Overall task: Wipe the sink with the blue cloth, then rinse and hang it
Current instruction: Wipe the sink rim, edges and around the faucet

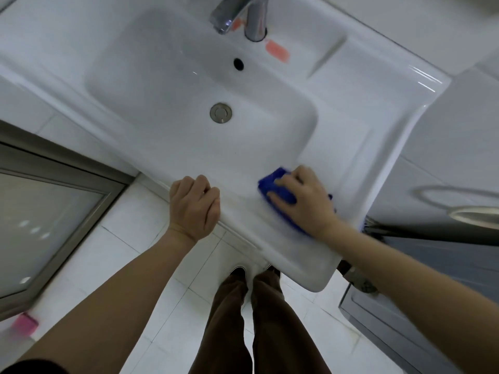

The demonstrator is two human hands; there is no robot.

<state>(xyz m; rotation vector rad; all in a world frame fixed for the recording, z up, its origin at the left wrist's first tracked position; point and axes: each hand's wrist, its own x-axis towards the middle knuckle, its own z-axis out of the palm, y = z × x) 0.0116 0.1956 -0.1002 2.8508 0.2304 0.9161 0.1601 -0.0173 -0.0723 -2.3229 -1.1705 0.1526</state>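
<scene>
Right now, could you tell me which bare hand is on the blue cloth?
The right hand, holding the blue cloth against the front rim of the white ceramic sink; the left hand is curled and empty.

The right hand (pixel 302 195) covered most of the blue cloth (pixel 272 182); the top edge cut off the faucet (pixel 243 14).
</scene>
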